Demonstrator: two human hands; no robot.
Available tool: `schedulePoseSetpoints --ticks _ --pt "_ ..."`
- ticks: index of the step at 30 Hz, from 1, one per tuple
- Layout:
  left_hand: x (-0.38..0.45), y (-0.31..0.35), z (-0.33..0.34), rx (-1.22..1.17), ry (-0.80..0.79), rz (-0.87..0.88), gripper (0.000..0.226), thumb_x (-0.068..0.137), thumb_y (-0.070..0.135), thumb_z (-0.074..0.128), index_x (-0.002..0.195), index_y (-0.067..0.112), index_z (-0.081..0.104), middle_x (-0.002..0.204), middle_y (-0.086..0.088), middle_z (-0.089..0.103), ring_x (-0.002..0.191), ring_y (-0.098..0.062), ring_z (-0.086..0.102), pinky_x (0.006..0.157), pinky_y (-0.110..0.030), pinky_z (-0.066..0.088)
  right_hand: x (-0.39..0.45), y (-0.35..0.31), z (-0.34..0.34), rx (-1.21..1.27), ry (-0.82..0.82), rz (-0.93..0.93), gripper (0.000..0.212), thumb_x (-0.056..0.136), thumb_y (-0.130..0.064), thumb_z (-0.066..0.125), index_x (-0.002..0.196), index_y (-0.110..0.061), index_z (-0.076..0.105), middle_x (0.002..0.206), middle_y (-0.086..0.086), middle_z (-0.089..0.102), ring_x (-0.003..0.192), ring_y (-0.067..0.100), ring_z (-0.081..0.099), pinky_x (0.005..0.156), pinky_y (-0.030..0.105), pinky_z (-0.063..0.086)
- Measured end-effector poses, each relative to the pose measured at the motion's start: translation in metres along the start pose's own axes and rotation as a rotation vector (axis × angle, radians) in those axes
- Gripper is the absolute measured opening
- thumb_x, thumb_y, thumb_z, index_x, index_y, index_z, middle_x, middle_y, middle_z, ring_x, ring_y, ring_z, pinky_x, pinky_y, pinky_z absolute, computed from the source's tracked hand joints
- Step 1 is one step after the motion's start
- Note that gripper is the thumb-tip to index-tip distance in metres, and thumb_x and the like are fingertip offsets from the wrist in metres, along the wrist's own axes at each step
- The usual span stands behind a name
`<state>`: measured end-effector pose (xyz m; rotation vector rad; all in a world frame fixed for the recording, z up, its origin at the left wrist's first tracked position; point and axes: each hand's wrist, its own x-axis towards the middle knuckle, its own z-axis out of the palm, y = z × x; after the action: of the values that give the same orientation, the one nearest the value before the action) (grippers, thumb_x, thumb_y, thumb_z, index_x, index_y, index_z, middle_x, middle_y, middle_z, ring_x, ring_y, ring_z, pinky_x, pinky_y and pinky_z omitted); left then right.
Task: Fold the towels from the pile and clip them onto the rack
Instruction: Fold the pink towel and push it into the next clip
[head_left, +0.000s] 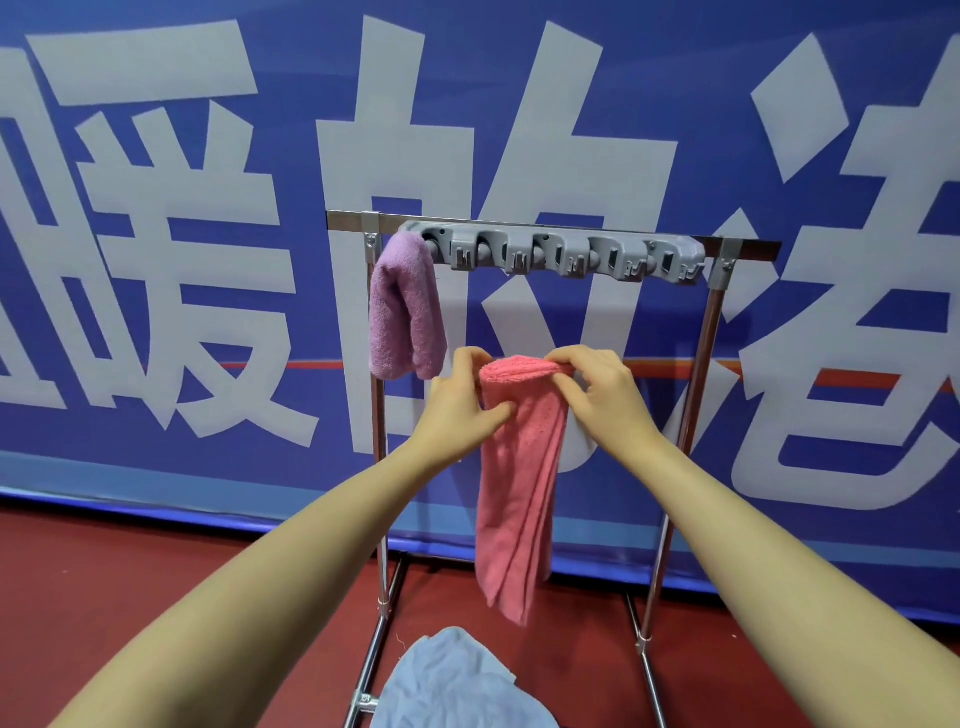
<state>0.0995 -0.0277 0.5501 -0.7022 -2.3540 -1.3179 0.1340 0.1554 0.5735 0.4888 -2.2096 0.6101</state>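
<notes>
A pink towel (519, 483) hangs folded lengthwise in front of the metal rack (709, 332), below its grey clip bar (561, 254). My left hand (462, 400) grips the towel's upper left edge. My right hand (597, 384) pinches the folded top at its right. A purple towel (405, 312) hangs folded from the leftmost clip of the bar. The other clips on the bar hold nothing.
A crumpled light blue towel (452, 680) lies on the red floor (156, 571) at the rack's base. A blue banner with large white characters (182, 260) stands right behind the rack.
</notes>
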Motion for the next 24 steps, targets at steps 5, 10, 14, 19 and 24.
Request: schedulePoseSetpoints --ticks 5,10,14,19,24 --pt "-0.004 -0.005 0.013 -0.074 -0.102 -0.114 0.07 0.064 0.047 0.07 0.124 0.029 0.038 0.111 0.011 0.057 0.11 -0.019 0.054 0.098 -0.045 0.043 0.009 -0.01 -0.001 0.105 0.093 0.079 0.015 0.089 -0.007 0.059 0.102 -0.01 0.066 0.098 0.0 0.068 0.092 0.025 0.058 0.08 0.016 0.038" --pt "-0.001 -0.005 0.022 -0.026 -0.094 -0.087 0.035 0.069 0.034 0.061 0.097 0.014 0.058 0.088 0.004 0.068 0.086 -0.021 0.062 0.088 -0.045 0.047 0.014 -0.007 -0.016 0.177 0.168 0.162 0.015 0.091 -0.009 0.057 0.103 -0.013 0.065 0.095 -0.009 0.063 0.095 0.023 0.058 0.082 0.014 0.04" --pt "0.003 0.005 0.019 0.017 -0.015 -0.048 0.017 0.077 0.019 0.061 0.089 0.008 0.058 0.083 -0.006 0.066 0.077 -0.023 0.058 0.073 -0.04 0.049 0.006 0.014 -0.019 0.168 0.222 0.297 0.011 0.091 -0.025 0.056 0.1 -0.027 0.061 0.091 -0.008 0.065 0.089 0.029 0.059 0.081 0.044 0.05" --pt "0.007 0.016 0.009 0.434 0.076 0.124 0.019 0.074 0.017 0.056 0.092 0.012 0.058 0.093 -0.004 0.067 0.084 -0.031 0.059 0.065 -0.031 0.038 -0.005 0.013 -0.007 -0.05 0.127 0.381 0.046 0.081 -0.003 0.056 0.125 -0.014 0.049 0.121 0.004 0.056 0.113 0.025 0.047 0.093 0.033 0.028" --pt "0.022 0.025 -0.002 0.663 0.122 0.177 0.019 0.073 0.007 0.053 0.092 0.008 0.057 0.092 -0.008 0.062 0.08 -0.034 0.056 0.071 -0.034 0.033 -0.013 -0.003 0.014 -0.18 -0.142 0.173 0.065 0.073 -0.003 0.053 0.135 -0.021 0.041 0.135 -0.003 0.045 0.123 0.02 0.037 0.091 0.028 0.018"
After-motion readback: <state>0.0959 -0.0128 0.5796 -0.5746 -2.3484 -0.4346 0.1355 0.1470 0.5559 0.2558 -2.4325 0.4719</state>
